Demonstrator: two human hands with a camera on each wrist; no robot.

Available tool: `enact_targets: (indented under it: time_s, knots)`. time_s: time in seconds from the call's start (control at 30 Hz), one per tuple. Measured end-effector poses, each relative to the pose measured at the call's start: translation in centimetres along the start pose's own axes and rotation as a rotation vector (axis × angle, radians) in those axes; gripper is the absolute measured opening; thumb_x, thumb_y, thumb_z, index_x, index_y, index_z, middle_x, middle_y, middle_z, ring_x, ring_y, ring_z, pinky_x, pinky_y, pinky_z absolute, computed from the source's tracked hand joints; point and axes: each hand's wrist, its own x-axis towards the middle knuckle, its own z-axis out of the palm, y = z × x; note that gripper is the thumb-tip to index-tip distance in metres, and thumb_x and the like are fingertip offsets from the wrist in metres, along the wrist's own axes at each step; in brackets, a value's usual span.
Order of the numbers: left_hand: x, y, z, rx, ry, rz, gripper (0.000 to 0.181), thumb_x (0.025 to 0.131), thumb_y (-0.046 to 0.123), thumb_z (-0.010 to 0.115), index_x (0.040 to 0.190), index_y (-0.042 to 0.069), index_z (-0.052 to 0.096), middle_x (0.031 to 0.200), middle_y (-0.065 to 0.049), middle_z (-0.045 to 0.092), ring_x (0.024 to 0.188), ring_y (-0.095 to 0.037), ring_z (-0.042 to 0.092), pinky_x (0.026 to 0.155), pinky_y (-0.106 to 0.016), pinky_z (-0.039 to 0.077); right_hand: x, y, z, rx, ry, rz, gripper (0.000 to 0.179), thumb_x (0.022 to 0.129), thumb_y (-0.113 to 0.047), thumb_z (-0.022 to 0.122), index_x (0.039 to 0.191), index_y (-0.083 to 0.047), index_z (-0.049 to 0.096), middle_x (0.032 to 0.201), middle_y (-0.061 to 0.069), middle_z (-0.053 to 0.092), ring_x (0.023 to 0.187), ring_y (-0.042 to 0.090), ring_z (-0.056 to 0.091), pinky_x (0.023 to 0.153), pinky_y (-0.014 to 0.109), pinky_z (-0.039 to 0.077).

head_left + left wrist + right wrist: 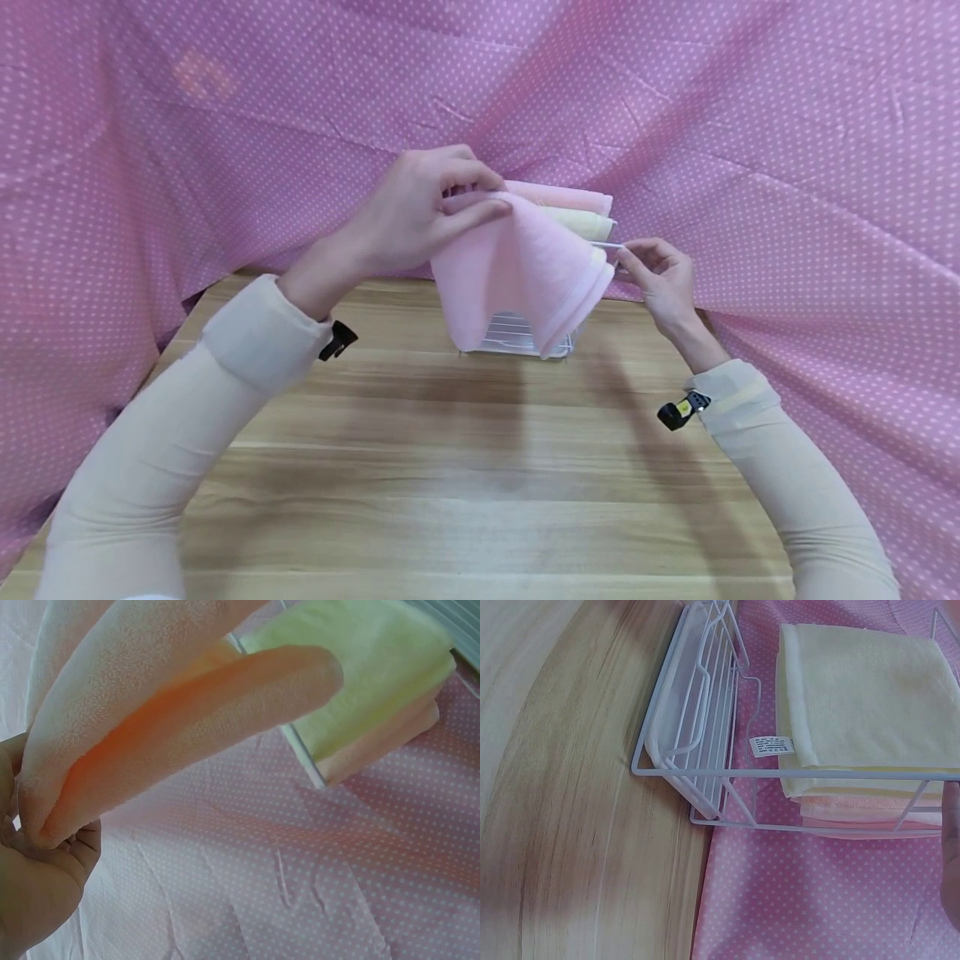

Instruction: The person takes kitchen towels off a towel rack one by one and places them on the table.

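Note:
My left hand (420, 204) pinches the upper edge of a pink towel (551, 250) between thumb and fingers. The towel is folded over and hangs in a drape in front of a white wire rack (817, 775). In the left wrist view, my left fingers (45, 877) grip the towel's folded end. A pale yellow towel (870, 697) with a small white label (771, 746) hangs over the rack, and a second pink towel (570, 197) hangs behind it. My right hand (663, 279) holds the end of the rack's upper rail between thumb and fingertips.
The rack's base holds a white tray (667, 697) under a wire grid, standing at the far edge of a wooden table (450, 467). A pink polka-dot cloth (300, 125) drapes behind and on both sides. Each sleeve's cuff carries a small black camera mount (341, 340).

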Motion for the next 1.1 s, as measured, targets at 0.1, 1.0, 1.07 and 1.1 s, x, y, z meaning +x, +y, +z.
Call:
enact_targets:
  time_s: [0.1,1.0,1.07,1.1]
  knots:
    - [-0.7,-0.1,0.4,-0.004,0.013,0.018,0.021,0.1,0.021,0.074,0.109,0.003,0.079,0.094,-0.012,0.073,0.075,-0.019,0.055,0.068,-0.026,0.041,0.0,0.0,0.0,0.001,0.004,0.002,0.006,0.094,-0.007,0.079,0.098,-0.01,0.076,0.086,-0.001,0.078,0.077,0.009,0.076,0.074,0.026,0.065]
    - [-6.4,0.1,4.6,-0.103,0.02,0.138,0.011,0.094,0.014,0.079,0.1,0.005,0.081,0.086,-0.005,0.071,0.07,-0.01,0.051,0.06,-0.024,0.041,-0.2,-0.3,0.1,0.027,-0.01,0.009,0.021,0.097,0.007,0.069,0.097,-0.013,0.075,0.086,-0.001,0.077,0.076,0.01,0.076,0.075,0.025,0.065]
    - [-7.0,0.2,4.9,-0.124,0.005,0.143,0.011,0.094,0.013,0.079,0.101,0.005,0.081,0.087,-0.006,0.072,0.071,-0.009,0.054,0.061,-0.024,0.044,-0.2,-0.3,0.1,0.028,-0.01,0.01,0.021,0.097,0.007,0.069,0.097,-0.013,0.075,0.086,-0.001,0.077,0.076,0.01,0.076,0.074,0.025,0.065]
    - [-7.2,0.3,5.1,-0.133,-0.004,0.147,0.01,0.094,0.012,0.079,0.101,0.004,0.081,0.088,-0.006,0.072,0.072,-0.009,0.054,0.061,-0.023,0.045,-0.2,-0.3,0.0,0.024,-0.01,0.009,0.021,0.097,0.007,0.069,0.097,-0.013,0.075,0.086,-0.001,0.077,0.076,0.009,0.076,0.074,0.025,0.065]
